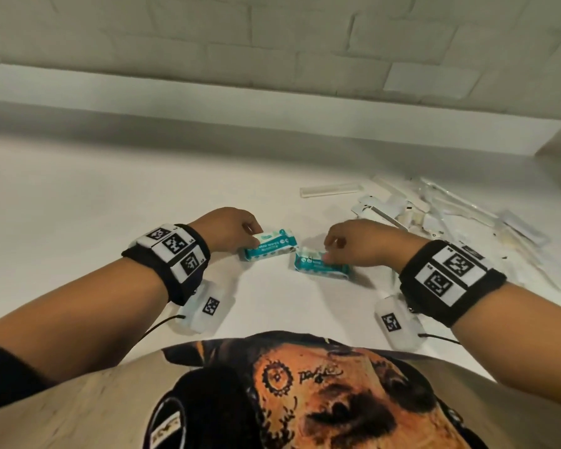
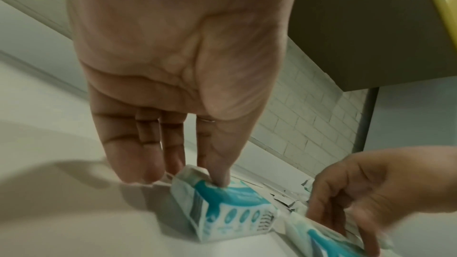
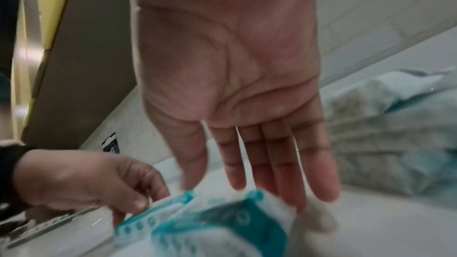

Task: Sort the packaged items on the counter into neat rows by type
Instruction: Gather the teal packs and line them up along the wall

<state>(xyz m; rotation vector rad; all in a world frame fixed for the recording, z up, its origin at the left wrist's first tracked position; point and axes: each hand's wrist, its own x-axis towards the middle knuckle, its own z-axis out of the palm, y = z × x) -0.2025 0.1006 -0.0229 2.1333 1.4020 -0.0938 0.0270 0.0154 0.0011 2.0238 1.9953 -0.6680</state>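
Nearest the camera: the person's printed shirt (image 1: 305,393), then both forearms with black wristbands carrying square coded markers (image 1: 172,251).

Landmark: left teal-and-white soft plastic wipes pack (image 1: 271,246), lying on the white counter (image 1: 94,202).

Left hand (image 1: 227,230): at the pack's left end, thumb and index finger pinching that end; wrist view shows the thumb tip pressed into the wrapper, the other fingers straight down to the counter.

Second teal-and-white wipes pack (image 1: 321,264): just right of the landmark and slightly nearer the person, set at an angle, corners close; contact between the packs cannot be told.

Right hand (image 1: 360,244): over the second pack's far right part, fingertips touching its top. Right wrist view is blurred; fingers look mostly straight, so a closed grip cannot be confirmed.

Farther right of the landmark: loose heap of white and clear flat packets (image 1: 434,212). Behind everything: white brick wall (image 1: 240,37).
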